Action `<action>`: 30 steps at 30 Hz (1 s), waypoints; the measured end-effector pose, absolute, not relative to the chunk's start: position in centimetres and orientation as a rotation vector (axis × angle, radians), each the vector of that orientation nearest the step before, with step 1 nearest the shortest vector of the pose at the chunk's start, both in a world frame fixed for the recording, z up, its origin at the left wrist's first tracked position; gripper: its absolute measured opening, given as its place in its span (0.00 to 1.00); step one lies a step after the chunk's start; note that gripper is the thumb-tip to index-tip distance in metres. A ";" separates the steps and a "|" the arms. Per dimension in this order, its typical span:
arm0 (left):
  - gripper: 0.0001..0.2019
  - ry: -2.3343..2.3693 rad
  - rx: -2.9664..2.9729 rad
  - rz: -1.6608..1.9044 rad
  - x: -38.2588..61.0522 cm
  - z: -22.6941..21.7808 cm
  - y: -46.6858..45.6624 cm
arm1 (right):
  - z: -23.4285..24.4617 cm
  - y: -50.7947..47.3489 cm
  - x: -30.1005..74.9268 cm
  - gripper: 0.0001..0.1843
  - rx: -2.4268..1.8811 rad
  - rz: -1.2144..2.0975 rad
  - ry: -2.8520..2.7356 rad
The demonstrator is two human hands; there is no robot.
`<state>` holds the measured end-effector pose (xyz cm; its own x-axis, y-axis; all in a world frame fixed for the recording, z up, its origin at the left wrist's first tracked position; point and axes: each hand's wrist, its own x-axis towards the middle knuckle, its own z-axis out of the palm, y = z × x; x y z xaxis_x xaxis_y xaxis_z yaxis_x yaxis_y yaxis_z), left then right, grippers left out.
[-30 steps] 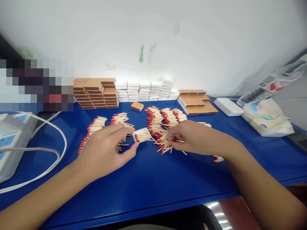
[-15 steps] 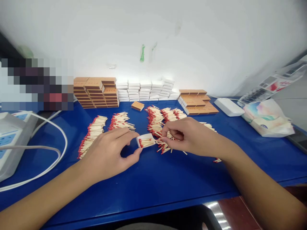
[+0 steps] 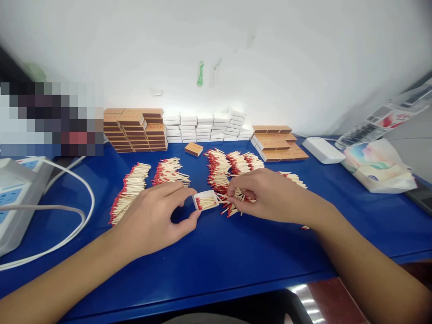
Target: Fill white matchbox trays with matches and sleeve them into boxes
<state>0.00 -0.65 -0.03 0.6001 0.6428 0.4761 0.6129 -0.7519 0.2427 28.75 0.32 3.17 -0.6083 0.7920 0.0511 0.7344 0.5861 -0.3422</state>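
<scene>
Between the thumb and fingers of my left hand (image 3: 157,218) is a small white matchbox tray (image 3: 204,195), tilted a little and partly filled with red-tipped matches (image 3: 206,203). My right hand (image 3: 270,195) is closed in a pinch at the tray's right end, on what look like one or more matches (image 3: 222,199); how many is hard to tell. Behind and below that hand spreads a heap of loose matches (image 3: 218,168). Two more match piles lie left of it, a long one (image 3: 133,184) and a shorter one (image 3: 168,171).
Along the wall stand stacked brown matchboxes (image 3: 135,130), white trays (image 3: 197,126) and more brown boxes (image 3: 276,144). One brown matchbox (image 3: 193,149) lies alone before them. A power strip (image 3: 16,198) with white cables is at left; a white adapter (image 3: 323,150) and tissue pack (image 3: 376,166) at right.
My right hand has shifted slightly down, its pinch still at the tray's right end. The tray has tipped a little, showing more of its inside. My left hand has barely moved.
</scene>
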 end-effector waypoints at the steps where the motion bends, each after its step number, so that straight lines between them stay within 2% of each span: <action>1: 0.09 1.087 2.763 0.854 0.0 -0.1 -0.6 | 3.1 0.3 28.7 0.08 -1.266 0.442 -2.625; 14: 0.09 1.101 2.757 0.836 -0.2 -0.3 -0.6 | 2.9 0.3 27.5 0.10 -1.244 0.506 -2.685; 19: 0.10 1.114 2.753 0.824 -0.2 -0.4 -0.6 | 2.7 0.3 27.4 0.06 -1.268 0.551 -2.671; 30: 0.09 1.110 2.749 0.815 -0.2 -0.2 -0.6 | 2.2 0.4 27.3 0.07 -1.244 0.604 -2.617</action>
